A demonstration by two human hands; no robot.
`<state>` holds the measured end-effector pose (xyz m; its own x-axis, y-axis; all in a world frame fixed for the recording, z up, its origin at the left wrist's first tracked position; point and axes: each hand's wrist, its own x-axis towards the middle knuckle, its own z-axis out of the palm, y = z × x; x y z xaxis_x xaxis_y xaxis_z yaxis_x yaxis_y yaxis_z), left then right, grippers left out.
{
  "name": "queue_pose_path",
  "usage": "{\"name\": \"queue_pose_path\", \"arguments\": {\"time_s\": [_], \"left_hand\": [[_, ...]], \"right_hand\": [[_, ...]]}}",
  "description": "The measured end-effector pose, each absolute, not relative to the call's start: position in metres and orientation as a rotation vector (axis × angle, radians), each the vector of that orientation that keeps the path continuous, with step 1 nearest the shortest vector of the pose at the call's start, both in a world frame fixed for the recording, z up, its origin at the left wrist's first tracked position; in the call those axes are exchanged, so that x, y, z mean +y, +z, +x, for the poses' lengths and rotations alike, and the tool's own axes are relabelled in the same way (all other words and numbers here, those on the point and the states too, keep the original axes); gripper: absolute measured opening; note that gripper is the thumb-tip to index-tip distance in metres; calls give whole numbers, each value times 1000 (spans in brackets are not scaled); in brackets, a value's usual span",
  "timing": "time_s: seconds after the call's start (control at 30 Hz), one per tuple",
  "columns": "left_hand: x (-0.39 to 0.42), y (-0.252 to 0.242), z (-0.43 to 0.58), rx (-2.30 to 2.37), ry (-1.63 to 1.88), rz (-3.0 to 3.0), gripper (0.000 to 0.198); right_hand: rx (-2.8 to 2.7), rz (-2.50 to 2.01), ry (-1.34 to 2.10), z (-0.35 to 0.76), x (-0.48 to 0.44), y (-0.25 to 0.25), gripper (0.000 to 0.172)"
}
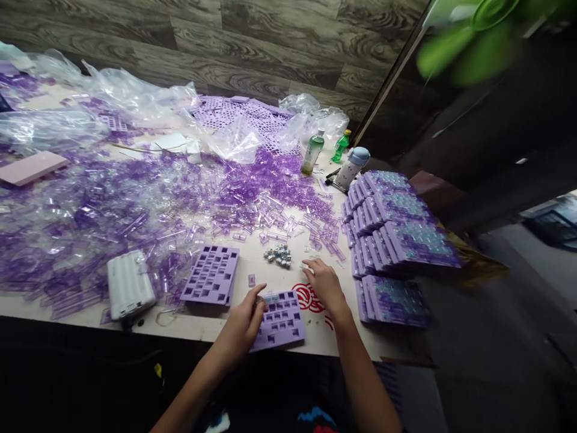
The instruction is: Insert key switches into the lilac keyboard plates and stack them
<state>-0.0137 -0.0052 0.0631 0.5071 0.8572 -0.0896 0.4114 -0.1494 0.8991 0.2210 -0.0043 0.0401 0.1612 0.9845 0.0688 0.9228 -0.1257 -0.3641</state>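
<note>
In front of me lies a light-purple keyboard case (280, 328) with rows of square openings. My left hand (246, 317) is curled over its upper left corner, thumb and index finger bent at the top row, where a few small pale-blue parts sit. Whether a small part is between those fingertips I cannot tell. Beyond the case, my right hand (325, 285) reaches over the table, thumb and index slightly apart, near tiny clear pieces. Close to it is a small heap of metallic and bluish key switches (278, 256). A second purple case (211, 273) lies to the left.
A wide spread of clear purple plastic pieces (148, 204) covers the left and middle table. Stacked purple cases (396, 240) line the right edge. A white device (130, 285) stands at left. Bottles (313, 152), a flask (354, 168) and plastic bags (135, 90) are farther back; a green fan (469, 45) is upper right.
</note>
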Motion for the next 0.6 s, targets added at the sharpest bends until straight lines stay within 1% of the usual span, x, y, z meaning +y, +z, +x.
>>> {"name": "queue_pose_path", "arguments": {"time_s": [0.17,0.27,0.37,0.47,0.6], "left_hand": [[-5,46,-8,1028,675,1978,27],[-6,41,-7,954,735,2060,28],[-8,38,-7,979,790,2046,32],[-9,35,-7,998,806,2035,28],[-8,34,-3,763,789,2152,18]], "right_hand": [[-1841,-2161,303,226,3,46,19],[-1813,-2222,305,233,8,50,19],[-1793,-2278,303,238,17,54,20],[-1792,-2319,316,238,27,55,21],[-1799,-2359,366,235,36,53,20]]}}
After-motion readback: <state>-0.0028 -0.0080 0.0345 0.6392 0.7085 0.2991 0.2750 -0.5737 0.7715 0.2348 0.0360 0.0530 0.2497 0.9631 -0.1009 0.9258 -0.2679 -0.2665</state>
